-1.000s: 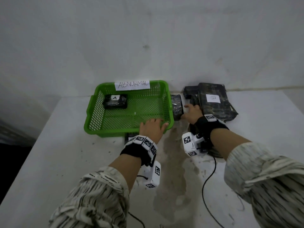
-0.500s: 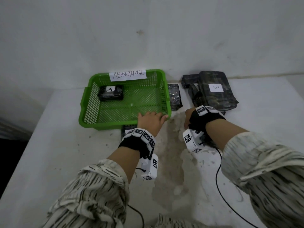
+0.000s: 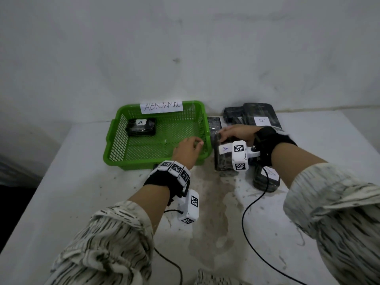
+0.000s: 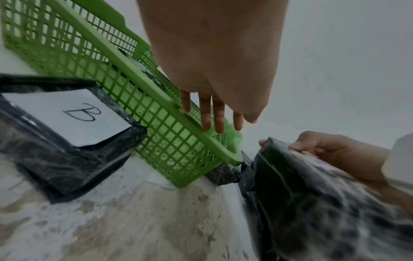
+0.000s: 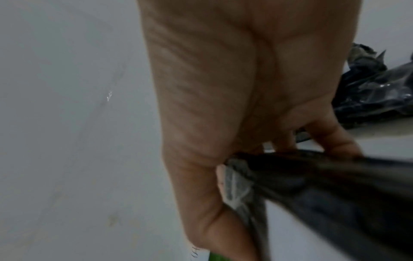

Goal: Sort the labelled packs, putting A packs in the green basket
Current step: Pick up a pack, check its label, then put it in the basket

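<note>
The green basket (image 3: 156, 164) labelled ABNORMAL holds one black pack marked A (image 3: 140, 126) in its far left corner. My left hand (image 3: 189, 148) rests with straight fingers (image 4: 212, 114) on the basket's near right rim (image 4: 156, 98). My right hand (image 3: 232, 134) grips a black pack with an A label (image 3: 224, 159) by its top edge. It holds this pack tilted just right of the basket. The held pack (image 4: 301, 194) is blurred in both wrist views (image 5: 324, 185).
Another A pack (image 3: 267, 177) lies on the table under my right forearm. A stack topped by a B pack (image 3: 261, 120) sits at the back right, with a dark pack (image 3: 214, 125) against the basket's right wall. A B pack (image 4: 67, 123) lies at the basket's front wall. Cables trail near the table's front.
My right hand left the pack beside the basket, dropped to the near table, and now holds an A pack raised next to the basket. My left hand stayed on the rim.
</note>
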The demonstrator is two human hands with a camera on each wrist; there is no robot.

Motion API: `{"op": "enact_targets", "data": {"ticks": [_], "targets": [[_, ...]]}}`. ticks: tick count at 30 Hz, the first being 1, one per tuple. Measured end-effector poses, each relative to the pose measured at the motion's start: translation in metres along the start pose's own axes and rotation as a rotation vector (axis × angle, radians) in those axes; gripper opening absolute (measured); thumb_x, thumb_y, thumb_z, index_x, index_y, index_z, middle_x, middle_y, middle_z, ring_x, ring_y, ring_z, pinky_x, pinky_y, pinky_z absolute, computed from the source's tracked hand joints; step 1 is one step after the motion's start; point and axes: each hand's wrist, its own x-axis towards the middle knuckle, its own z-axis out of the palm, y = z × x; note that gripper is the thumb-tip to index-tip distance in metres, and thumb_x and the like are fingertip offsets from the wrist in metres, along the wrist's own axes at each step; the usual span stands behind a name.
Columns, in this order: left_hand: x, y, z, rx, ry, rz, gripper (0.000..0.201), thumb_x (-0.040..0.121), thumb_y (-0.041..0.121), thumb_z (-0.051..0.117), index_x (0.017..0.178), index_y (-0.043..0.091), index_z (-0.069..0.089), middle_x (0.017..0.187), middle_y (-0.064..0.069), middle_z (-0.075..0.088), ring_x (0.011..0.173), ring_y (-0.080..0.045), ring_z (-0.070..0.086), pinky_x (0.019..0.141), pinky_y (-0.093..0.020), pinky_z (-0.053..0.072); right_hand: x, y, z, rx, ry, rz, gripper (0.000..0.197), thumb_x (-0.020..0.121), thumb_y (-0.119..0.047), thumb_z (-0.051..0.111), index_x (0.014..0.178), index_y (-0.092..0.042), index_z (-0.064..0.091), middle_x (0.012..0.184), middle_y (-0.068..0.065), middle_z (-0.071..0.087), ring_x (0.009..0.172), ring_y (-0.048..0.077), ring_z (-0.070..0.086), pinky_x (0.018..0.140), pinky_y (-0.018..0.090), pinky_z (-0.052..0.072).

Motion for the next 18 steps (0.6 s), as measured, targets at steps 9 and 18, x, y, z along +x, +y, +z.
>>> {"op": "enact_targets", "data": {"ticks": [9, 18], "targets": [[-0.014, 0.02, -0.022, -0.515, -0.037, -0.026, 0.027, 0.098, 0.03, 0.043, 0.117, 0.013, 0.052, 0.117, -0.01, 0.059, 0.1, -0.022, 0.059, 0.085, -0.033, 0.048, -0.018, -0.006, 0.022, 0.452, 0.059, -0.2, 0.041, 0.086, 0.01, 0.055, 0.125, -0.004, 0.055, 0.069, 0.003, 0.07, 0.056, 0.009, 0.067, 0.053, 0.02, 0.054], [-0.026, 0.015, -0.035, -0.859, -0.088, -0.226, 0.044, 0.092, 0.017, 0.056, 0.134, 0.008, 0.043, 0.126, -0.02, 0.057, 0.094, -0.027, 0.058, 0.062, -0.029, 0.051, -0.017, -0.004, 0.069, 0.679, 0.105, -0.263, 0.046, 0.085, -0.002, 0.065, 0.128, 0.0, 0.051, 0.1, 0.01, 0.069, 0.074, 0.015, 0.069, 0.069, 0.027, 0.057]]}}
